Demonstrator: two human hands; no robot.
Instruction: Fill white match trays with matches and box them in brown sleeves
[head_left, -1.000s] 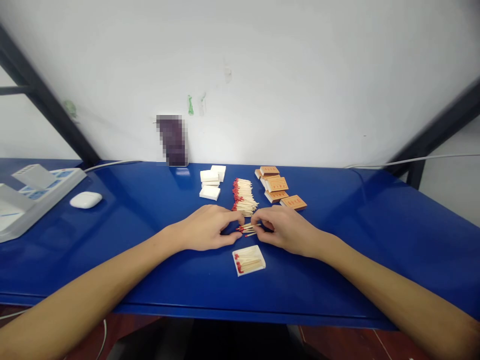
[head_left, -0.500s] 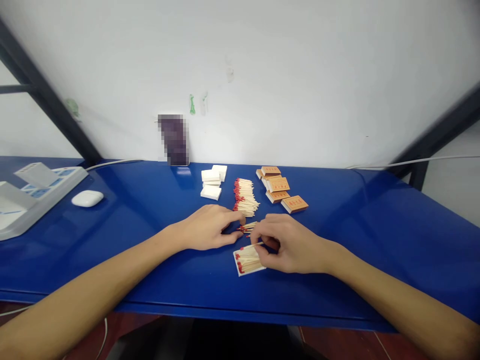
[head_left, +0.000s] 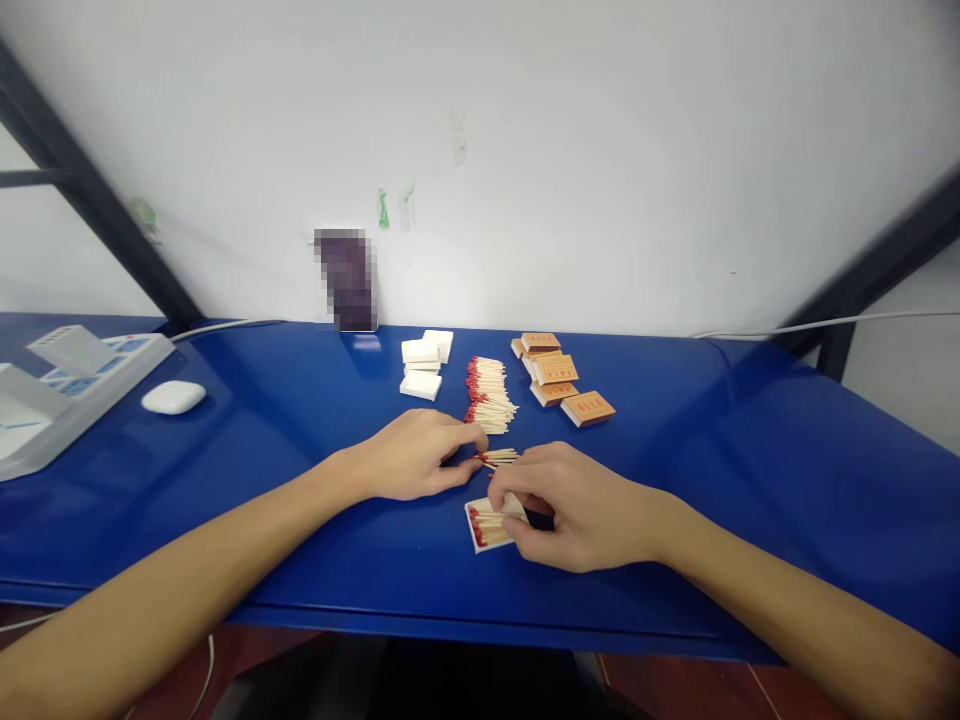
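My left hand (head_left: 420, 455) rests on the desk, thumb and forefinger closed on the red heads of a small bunch of matches (head_left: 502, 456). Over a white matchbox tray (head_left: 471, 530) hovers my right hand (head_left: 589, 510), its thumb and forefinger apart, with no match visible between them. Matches (head_left: 489, 526) with red heads to the left lie inside the tray; my right fingers cover its right end. Beyond the hands lies a larger pile of matches (head_left: 491, 395), heads also to the left.
White box trays (head_left: 421, 385) are stacked at the back left of the pile. Orange matchboxes (head_left: 555, 370) lie to its right. On the blue desk (head_left: 300, 570) are a white rounded case (head_left: 174, 397) and a power strip (head_left: 97, 375). A blurred phone-like object (head_left: 349, 280) leans against the wall.
My right hand has come down and slightly toward me over the tray, and the match it pinched no longer shows between its fingers. My left hand has barely moved.
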